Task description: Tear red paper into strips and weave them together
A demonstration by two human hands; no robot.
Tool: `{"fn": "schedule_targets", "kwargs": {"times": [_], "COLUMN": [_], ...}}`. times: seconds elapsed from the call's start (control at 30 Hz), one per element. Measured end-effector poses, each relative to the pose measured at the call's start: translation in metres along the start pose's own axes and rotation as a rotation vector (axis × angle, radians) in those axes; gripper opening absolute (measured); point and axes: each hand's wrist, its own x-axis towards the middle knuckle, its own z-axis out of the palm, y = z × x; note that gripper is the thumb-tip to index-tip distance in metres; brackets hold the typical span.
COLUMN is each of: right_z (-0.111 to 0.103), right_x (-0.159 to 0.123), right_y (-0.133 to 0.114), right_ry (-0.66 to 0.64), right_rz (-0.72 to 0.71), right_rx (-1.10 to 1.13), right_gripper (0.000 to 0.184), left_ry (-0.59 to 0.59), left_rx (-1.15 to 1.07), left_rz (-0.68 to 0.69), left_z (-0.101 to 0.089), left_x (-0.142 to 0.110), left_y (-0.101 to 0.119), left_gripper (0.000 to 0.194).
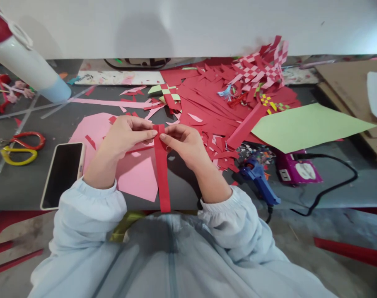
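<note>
A long red paper strip (163, 178) hangs from my fingers towards the table's front edge, its top end folded or doubled over. My left hand (126, 134) pinches the left side of that top end between thumb and fingertips. On the other side, my right hand (185, 142) grips it the same way, thumb in front. Beneath my left hand lies a sheet of pink paper (138, 178) with small red scraps on it. Behind both hands spreads a heap of red paper strips (204, 99).
At left are a phone (63, 176), scissors (20, 147) and a white bottle (30, 58). To the right lie a blue glue gun (259, 180), a purple box (297, 169) with a black cable, and a green paper sheet (309, 128). Woven red-pink paper pieces (259, 68) sit at the back.
</note>
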Motion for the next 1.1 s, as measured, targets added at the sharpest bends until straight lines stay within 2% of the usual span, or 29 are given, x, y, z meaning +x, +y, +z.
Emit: {"fn": "schedule_targets", "kwargs": {"times": [0.13,0.3,0.6,0.83,1.1], "right_z": [0.001,0.002,-0.002,-0.003,0.000], "right_x": [0.000,-0.001,-0.002,-0.002,-0.005], "right_y": [-0.002,-0.005,-0.004,-0.005,-0.009], "right_ry": [0.019,0.021,-0.005,0.019,0.061], "right_rz": [0.013,0.032,-0.144,-0.212,-0.273], "right_rx": [0.007,0.019,0.072,0.027,-0.011], "right_gripper": [0.031,0.033,0.013,0.018,0.022], "left_ry": [-0.022,-0.053,-0.127,-0.149,-0.152], "left_rx": [-0.022,0.021,0.083,0.052,-0.062], "left_rz": [-0.008,0.066,0.123,0.229,0.201], "left_z": [0.001,0.002,0.004,0.002,0.007], "left_x": [0.000,0.000,-0.001,-0.002,-0.003], "left_y": [-0.001,-0.002,-0.002,-0.008,-0.011], "left_gripper": [0.015,0.003,0.004,0.008,0.014]}}
